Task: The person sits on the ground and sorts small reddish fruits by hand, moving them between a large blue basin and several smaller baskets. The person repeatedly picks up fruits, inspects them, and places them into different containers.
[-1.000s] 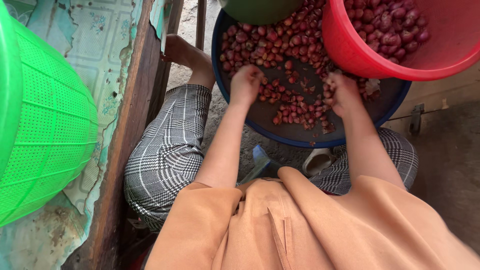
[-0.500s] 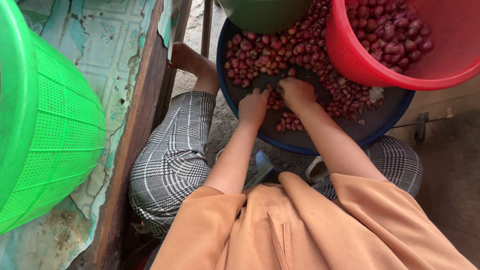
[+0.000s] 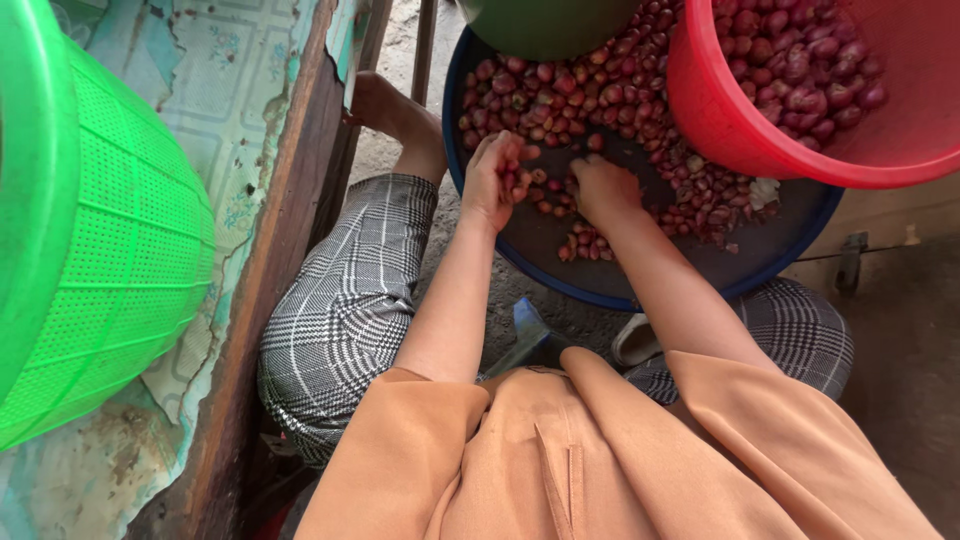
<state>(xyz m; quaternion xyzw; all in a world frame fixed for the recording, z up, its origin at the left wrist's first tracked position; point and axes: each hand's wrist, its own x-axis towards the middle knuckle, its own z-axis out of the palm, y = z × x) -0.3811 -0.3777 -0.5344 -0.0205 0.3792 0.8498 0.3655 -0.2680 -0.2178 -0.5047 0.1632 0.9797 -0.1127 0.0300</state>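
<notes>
Sorting small red shallots (image 3: 560, 100) in wide dark-blue round plastic basin (image 3: 640, 290). Left hand (image 3: 495, 180) cupped around several bulbs; right hand (image 3: 605, 190) palm-down, gathering more. Red plastic bucket (image 3: 720, 120) at two o'clock, part-filled; next likely needs lifting without spilling.

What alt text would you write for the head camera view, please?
A seated person's left hand cups small red shallots while the right hand rests among more in a wide blue basin. A red bucket of shallots stands right, a green basket left.
</notes>
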